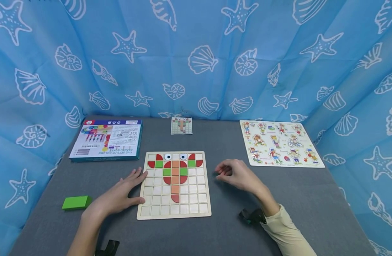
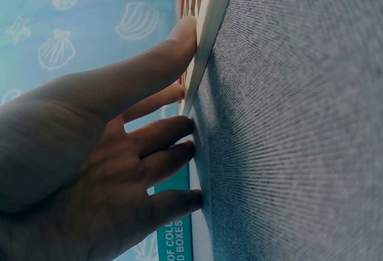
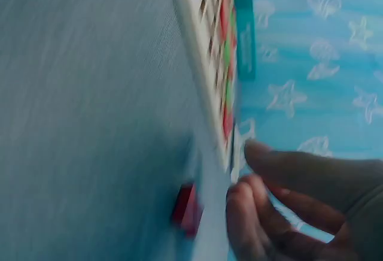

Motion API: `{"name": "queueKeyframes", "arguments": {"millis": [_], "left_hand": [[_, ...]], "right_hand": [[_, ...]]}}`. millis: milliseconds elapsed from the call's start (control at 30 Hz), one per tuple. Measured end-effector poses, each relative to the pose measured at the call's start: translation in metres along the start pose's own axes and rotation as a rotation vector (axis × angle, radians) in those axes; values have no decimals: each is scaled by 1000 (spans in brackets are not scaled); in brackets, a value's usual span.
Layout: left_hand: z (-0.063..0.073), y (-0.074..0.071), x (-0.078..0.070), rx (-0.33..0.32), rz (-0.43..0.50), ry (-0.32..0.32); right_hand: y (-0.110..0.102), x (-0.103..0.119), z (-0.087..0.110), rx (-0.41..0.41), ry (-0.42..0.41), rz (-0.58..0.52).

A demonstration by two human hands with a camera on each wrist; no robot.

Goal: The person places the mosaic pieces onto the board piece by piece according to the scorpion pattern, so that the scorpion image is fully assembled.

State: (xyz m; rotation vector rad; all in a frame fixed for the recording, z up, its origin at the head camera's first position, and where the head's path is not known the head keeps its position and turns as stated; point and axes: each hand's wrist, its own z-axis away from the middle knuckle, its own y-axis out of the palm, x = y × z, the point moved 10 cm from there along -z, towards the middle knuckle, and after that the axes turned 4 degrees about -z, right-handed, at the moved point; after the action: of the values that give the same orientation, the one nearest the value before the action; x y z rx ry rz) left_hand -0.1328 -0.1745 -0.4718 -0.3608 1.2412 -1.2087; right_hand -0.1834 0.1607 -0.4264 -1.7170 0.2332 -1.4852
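Note:
A square wooden grid board [image 1: 193,188] lies before me, with red, green and orange tiles forming a shape and two round eye pieces at its top. My left hand [image 1: 120,193] rests at the board's left side, fingers spread, thumb and fingertips touching its edge. To the right of the board hovers my right hand [image 1: 236,174], its fingers loosely curled with nothing visible between them. The right wrist view shows a gap between thumb [image 3: 269,159] and fingertips. Below them on the table is a small dark red block [image 3: 187,210], hidden by the hand in the head view.
A card [image 1: 181,126] printed with a similar pattern lies behind the board. At the back left is a box [image 1: 106,140], with a green block [image 1: 76,202] nearer me. A picture puzzle board [image 1: 280,144] lies back right. A blue curtain [image 1: 196,85] encloses the table.

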Motion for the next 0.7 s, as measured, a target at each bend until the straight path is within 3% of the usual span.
{"name": "queueKeyframes", "arguments": {"millis": [167,300,700], "left_hand": [[0,0,0,1,0,-4],[0,0,0,1,5,0],[1,-1,-1,2,6,0]], "right_hand": [[-12,-22,1,-24,57,100],[-11,-31,2,-6,88,97],[-5,-27,-2,2,80,85]]}}
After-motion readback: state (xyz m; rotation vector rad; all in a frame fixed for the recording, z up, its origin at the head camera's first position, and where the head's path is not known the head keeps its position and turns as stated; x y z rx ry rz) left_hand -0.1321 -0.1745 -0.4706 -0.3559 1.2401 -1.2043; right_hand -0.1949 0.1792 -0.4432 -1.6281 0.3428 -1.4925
